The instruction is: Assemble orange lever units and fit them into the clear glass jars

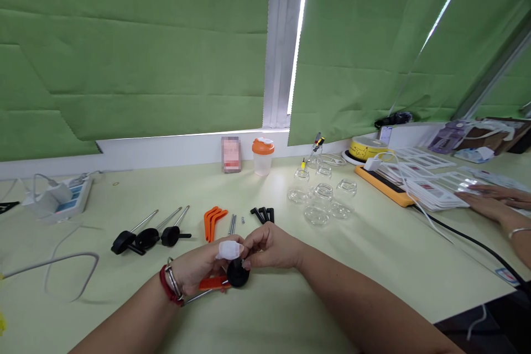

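My left hand (203, 266), its thumb wrapped in a white bandage (228, 250), closes around a black round lid-like part (238, 275) with a metal rod (203, 296). An orange handle-like piece (214, 282) is also under that hand. The fingertips of my right hand (271, 246) pinch at the top of the black part, and what lies between them is hidden. Just beyond my hands are several orange bent pieces (212, 221), thin metal rods (232, 224), tiny metal bits (243, 220) and black bent pieces (263, 214).
Three black round parts with rods (147, 238) lie left. Several glass jars (318, 207) stand right of centre, screwdrivers (317, 142) behind them. An orange-lidded cup (263, 157) is at the back. A power strip (74, 199) sits left. Another person's hand (489, 199) rests on printed sheets right.
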`<act>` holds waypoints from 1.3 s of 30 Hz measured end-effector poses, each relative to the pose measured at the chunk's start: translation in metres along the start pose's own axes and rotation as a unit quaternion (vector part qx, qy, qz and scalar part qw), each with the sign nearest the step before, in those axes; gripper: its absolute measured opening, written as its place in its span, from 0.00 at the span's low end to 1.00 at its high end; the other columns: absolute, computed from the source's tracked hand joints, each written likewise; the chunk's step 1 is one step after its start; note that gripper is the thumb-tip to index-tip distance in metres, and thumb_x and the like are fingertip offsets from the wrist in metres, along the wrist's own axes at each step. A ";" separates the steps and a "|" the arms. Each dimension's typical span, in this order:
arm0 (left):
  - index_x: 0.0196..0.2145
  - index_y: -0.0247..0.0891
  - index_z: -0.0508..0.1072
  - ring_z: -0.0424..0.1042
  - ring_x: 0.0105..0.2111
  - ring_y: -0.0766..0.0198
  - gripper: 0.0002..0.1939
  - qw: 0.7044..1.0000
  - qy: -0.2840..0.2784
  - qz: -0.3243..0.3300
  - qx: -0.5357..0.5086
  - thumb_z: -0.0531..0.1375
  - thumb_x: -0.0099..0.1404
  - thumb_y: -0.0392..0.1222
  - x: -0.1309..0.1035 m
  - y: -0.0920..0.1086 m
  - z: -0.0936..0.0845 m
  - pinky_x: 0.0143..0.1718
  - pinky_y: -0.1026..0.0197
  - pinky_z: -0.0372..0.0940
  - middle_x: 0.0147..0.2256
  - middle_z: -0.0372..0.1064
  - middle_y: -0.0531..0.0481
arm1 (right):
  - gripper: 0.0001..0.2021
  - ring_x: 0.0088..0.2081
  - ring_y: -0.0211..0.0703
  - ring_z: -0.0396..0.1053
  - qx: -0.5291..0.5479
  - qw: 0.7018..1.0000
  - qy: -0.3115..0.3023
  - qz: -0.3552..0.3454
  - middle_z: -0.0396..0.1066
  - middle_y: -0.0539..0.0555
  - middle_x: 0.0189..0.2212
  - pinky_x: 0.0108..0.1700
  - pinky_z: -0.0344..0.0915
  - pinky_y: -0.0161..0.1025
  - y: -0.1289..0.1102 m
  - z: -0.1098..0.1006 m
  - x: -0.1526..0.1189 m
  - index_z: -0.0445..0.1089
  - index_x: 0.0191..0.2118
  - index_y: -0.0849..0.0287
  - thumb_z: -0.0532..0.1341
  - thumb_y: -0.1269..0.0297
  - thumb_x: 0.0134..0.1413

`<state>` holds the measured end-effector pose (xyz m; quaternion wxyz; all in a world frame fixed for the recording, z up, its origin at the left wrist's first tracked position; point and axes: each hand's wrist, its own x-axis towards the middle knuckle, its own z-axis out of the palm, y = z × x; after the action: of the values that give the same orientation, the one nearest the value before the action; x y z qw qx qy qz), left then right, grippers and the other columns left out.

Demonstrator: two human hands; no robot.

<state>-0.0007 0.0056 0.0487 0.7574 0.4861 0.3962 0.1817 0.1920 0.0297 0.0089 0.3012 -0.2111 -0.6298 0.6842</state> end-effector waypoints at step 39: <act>0.49 0.39 0.66 0.66 0.42 0.53 0.28 0.951 -0.038 0.234 -0.200 0.54 0.58 0.60 0.006 0.001 0.006 0.42 0.50 0.63 0.43 0.66 0.42 | 0.09 0.28 0.36 0.62 -0.192 0.931 0.251 -0.184 0.67 0.53 0.28 0.31 0.61 0.36 -0.025 0.012 -0.003 0.75 0.29 0.58 0.64 0.58 0.48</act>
<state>0.0076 0.0062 0.0479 0.7899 0.4103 0.1972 0.4108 0.1899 0.0199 0.0348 0.5240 -0.3100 -0.6805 0.4077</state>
